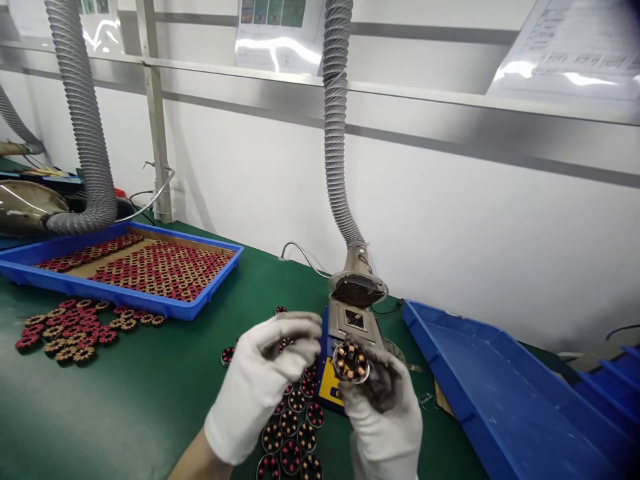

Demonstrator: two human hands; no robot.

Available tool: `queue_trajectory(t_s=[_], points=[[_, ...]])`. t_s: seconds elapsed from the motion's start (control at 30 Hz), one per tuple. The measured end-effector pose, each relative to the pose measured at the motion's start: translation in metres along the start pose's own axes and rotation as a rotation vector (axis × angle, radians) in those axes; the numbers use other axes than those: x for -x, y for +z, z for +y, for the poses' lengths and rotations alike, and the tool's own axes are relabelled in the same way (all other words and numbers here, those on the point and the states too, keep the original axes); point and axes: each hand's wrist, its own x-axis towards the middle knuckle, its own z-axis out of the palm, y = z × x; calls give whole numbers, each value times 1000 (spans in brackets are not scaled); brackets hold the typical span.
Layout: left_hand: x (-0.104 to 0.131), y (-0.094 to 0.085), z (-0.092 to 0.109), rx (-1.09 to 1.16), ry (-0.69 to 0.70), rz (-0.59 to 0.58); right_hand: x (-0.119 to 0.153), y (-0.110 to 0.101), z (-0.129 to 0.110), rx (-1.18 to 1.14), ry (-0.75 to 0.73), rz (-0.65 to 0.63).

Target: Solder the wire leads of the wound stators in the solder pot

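In a white glove with darkened fingertips, my right hand (383,400) is closed on a round coil part (351,362) with copper windings, its face turned toward the camera. My left hand (270,373), gloved too, is raised over the part rows with fingers curled; whether anything is between them is too hidden to make out. Below and between the hands, several ring-shaped parts (289,423) with red or copper windings lie in rows on the green table. Just behind my right hand stands a blue and yellow machine (330,385) with a metal top (354,319).
A blue tray (187,310) of red and tan parts stands at the left, with loose parts (75,331) before it. A metal hood (358,287) on a grey hose (336,120) hangs above the machine. Another blue tray (505,393) is at the right.
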Motion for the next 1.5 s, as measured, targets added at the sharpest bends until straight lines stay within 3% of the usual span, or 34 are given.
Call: queue_trajectory(t_s=[0.1,0.13,0.2,0.3,0.37,0.43,0.5,0.57,0.7,0.77,0.97,1.07,1.23,1.37,1.43,1.5], points=[[-4,8,-10,123,-250,-187,13,9,5,202,-340,46],[-4,13,-15,167,-284,-195,16,11,6,254,-436,48],[-4,21,-25,257,-287,-84,20,13,9,329,-555,27],[-3,24,-31,382,-142,132,18,11,9,356,-578,46],[-5,21,-27,385,-39,215,13,8,7,354,-565,65],[-8,17,-21,299,-90,185,10,3,8,360,-610,32],[-9,17,-16,194,-241,95,8,-1,11,401,-690,-3],[-8,20,-16,182,-298,106,7,-4,14,475,-743,-31],[-5,21,-20,277,-121,290,7,-7,15,488,-772,-107],[-4,19,-18,297,-49,295,6,-8,15,450,-770,-128],[-4,19,-9,272,-277,120,5,-13,19,447,-798,-206],[-5,21,-14,258,-265,128,7,-13,20,463,-807,-207],[-6,17,-15,305,-111,259,9,-12,21,465,-753,-235],[-5,18,-10,260,-246,110,8,-13,21,458,-739,-260],[-6,20,-11,236,-304,114,8,-12,20,445,-726,-286],[-9,19,-14,283,-261,177,10,-8,19,430,-680,-278]])
